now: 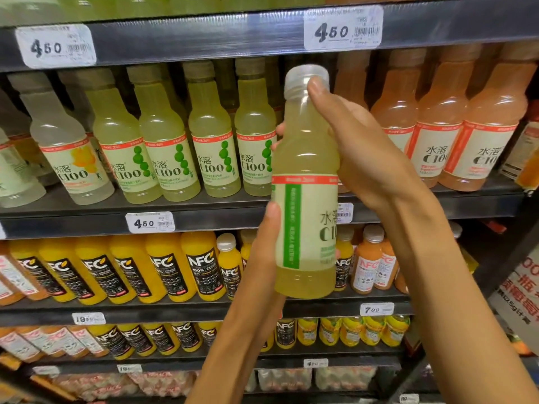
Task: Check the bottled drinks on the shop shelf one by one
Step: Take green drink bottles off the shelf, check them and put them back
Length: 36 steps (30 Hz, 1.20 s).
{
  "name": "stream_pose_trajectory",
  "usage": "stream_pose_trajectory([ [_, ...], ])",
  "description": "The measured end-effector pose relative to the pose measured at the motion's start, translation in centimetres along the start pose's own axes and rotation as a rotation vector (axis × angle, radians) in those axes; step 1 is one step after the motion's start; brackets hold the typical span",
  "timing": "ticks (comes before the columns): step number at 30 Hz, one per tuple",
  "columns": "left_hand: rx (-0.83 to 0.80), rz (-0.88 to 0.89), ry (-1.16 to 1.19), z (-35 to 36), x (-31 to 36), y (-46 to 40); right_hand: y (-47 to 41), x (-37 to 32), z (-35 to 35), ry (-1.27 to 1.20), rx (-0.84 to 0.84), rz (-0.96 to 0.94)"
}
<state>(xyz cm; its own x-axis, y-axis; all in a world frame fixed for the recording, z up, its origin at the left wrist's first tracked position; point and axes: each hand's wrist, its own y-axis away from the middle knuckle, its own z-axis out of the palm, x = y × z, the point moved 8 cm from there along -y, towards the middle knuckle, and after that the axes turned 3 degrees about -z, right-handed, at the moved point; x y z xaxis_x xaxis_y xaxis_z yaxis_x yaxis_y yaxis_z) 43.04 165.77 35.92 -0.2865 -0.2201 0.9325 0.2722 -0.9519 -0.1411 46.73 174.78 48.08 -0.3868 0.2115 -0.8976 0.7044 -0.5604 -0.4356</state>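
While both hands hold it up in front of the shelf (204, 217), the pale green bottle (304, 182) sits upright, off the shelf, level with the row of matching green bottles (186, 135) to its left. Left hand (262, 252) wraps the lower body from the left and behind, thumb lying up along the label edge, fingers curled round the far side. Right hand (364, 147) comes in from the right, fingers curled round the shoulder and neck, one fingertip touching the cap (300, 78).

Handling, my judgement: full of liquid, so moderately heavy for its size; thin clear plastic that likely gives a bit under squeeze; the smooth label sleeve could be slippery. Not fragile, though a drop could dent it. Best hold is the waisted neck and shoulder up top plus the straight lower body, as now; that lets it be turned to read the label.

Looks: cloudy yellow-green drink, translucent whitish screw cap, cream label with red band on top, vertical green stripe, and "C100" partly turned out of view to the right. Fill level is up near the neck. Cap appears on; seal state cannot be told.

Orange-pink bottles (437, 126) stand to the right, orange juice bottles (163, 266) one shelf down.
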Motion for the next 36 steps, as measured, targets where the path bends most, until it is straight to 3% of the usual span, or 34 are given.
stream_pose_trajectory([
  [3, -0.174, -0.053, 0.16, 1.5, 0.4, 0.3, 0.1, 0.4, 1.0, -0.185, -0.086, 0.036],
  [6, -0.202, -0.088, 0.156, 1.8, -0.1, 0.4, 0.4, 0.4, 2.2, -0.376, -0.155, 0.037],
  [12, -0.023, -0.043, -0.096, -0.4, 0.4, 0.5, 0.3, -0.3, 0.9, -0.173, -0.017, -0.018],
  [15, 0.034, -0.067, -0.145, -0.3, 0.2, 0.8, -0.1, 0.2, 0.7, -0.085, 0.003, 0.048],
  [19, 0.038, -0.105, -0.045, 0.0, -0.1, 1.1, -0.4, 1.2, 0.6, -0.066, 0.001, 0.13],
  [24, -0.034, -0.138, 0.092, 1.1, 0.1, 1.4, -0.4, 2.9, 0.9, -0.331, 0.017, 0.239],
  [36, -0.172, -0.245, 0.39, 3.1, 0.8, 1.1, 0.7, 7.6, 0.7, -0.438, 0.098, 0.563],
])
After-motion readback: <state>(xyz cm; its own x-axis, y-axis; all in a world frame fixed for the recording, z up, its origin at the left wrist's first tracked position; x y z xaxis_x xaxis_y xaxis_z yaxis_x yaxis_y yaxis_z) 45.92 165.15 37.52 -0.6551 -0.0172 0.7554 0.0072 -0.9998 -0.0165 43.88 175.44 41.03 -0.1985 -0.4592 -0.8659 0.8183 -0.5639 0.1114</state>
